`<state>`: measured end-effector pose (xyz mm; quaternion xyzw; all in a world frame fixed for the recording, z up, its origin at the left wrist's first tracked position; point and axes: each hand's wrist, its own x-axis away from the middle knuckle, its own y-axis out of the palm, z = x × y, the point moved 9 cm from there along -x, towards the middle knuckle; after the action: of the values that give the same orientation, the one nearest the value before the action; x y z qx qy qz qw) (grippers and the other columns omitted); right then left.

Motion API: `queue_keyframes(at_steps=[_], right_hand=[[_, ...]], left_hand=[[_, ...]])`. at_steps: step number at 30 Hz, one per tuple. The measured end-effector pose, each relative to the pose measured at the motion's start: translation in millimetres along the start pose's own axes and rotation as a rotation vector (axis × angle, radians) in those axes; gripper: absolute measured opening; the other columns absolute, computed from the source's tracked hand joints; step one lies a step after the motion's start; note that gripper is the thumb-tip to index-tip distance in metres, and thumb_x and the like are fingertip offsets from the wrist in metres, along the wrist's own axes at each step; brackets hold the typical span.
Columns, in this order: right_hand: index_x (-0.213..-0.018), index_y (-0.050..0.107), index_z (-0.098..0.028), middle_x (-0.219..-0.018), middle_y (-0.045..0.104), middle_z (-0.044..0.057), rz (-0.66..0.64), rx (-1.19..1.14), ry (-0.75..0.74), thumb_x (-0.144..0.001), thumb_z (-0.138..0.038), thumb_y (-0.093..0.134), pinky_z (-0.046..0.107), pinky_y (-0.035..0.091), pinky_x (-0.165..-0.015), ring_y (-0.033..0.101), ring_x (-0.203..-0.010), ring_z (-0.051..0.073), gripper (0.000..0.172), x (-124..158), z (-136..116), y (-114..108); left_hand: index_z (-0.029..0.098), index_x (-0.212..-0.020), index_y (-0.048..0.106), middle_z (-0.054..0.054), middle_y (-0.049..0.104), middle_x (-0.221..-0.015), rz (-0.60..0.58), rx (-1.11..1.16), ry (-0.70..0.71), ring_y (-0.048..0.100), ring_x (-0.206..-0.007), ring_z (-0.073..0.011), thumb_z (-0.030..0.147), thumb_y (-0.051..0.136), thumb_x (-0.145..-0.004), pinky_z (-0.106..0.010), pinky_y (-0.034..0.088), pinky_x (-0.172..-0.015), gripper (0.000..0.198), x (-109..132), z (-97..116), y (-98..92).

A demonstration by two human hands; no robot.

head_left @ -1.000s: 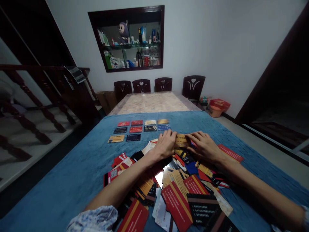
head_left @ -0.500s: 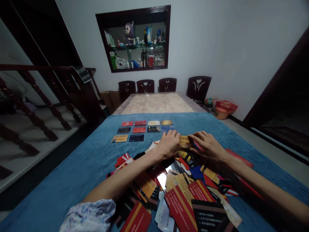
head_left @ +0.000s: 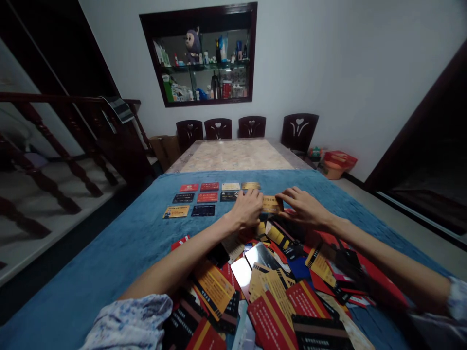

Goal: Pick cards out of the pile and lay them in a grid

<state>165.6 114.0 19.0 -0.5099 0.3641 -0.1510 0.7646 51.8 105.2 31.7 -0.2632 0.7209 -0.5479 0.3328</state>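
Note:
My left hand and my right hand together hold a gold card by its two ends, just above the far edge of a loose pile of cards. Both hands have their fingers pinched on that card. Beyond and to the left lie rows of cards set out in a grid on the blue cloth: red, black, cream, gold and blue ones. My left hand covers the right end of the grid's middle row.
The blue cloth covers the near part of a long marble-topped table. Several dark chairs stand at its far end. A wall niche with bottles and a toy hangs above. A wooden stair rail runs on the left; a red basin sits at right.
Both hands have lifted the gold card off the pile and carried it forward and slightly left toward the grid. The camera view shifted a little.

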Motion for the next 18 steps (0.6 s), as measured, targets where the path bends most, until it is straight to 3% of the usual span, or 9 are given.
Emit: queue_keyframes(at_steps=[12,18], right_hand=[[-0.102,0.064,-0.02,-0.106,0.059,0.013,-0.166,-0.032,0.05,-0.09,-0.043,0.056,0.033,0.04,-0.076,0.051,-0.096,0.025,0.027,-57.4,23.4,4.6],[-0.109,0.064,-0.022,-0.115,0.059,0.014,-0.253,0.008,0.119,-0.088,-0.044,0.06,0.034,0.04,-0.076,0.05,-0.107,0.029,0.03,-85.9,37.4,13.6]], left_hand=[[0.015,-0.113,0.051,-0.017,0.053,-0.123,-0.041,0.022,-0.096,0.045,-0.117,-0.0316,0.019,0.055,-0.081,-0.047,0.042,-0.094,0.032,-30.2,-49.0,0.7],[0.017,-0.11,0.055,-0.015,0.054,-0.123,-0.068,0.045,-0.158,0.045,-0.118,-0.0306,0.021,0.057,-0.081,-0.048,0.042,-0.096,0.029,-49.1,-80.1,3.8]])
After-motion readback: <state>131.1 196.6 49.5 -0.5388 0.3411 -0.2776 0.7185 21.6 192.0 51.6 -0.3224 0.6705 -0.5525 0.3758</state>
